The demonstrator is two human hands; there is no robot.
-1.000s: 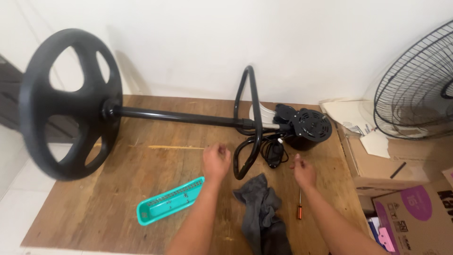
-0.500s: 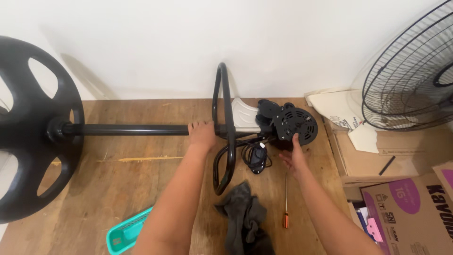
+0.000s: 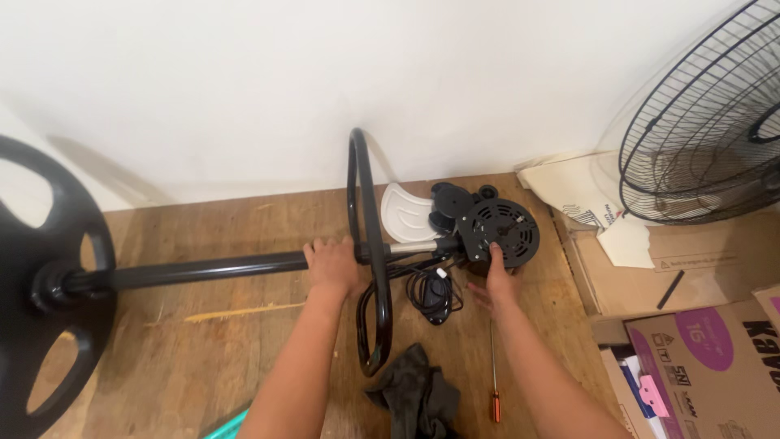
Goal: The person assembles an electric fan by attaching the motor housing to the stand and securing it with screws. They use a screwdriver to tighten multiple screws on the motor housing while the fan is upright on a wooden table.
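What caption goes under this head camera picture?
Left hand grips the black metal fan pole; right hand touches the round black vented motor housing on the wooden table.

We've got a dark grey rag (image 3: 414, 394) bunched on the wooden tabletop (image 3: 203, 341), and just right of it an orange-handled screwdriver (image 3: 493, 374) lying lengthwise. Off to our right, a black wire fan grille (image 3: 699, 130) leans by the white wall (image 3: 325, 73), above open cardboard boxes (image 3: 691, 325) and papers (image 3: 585, 195).
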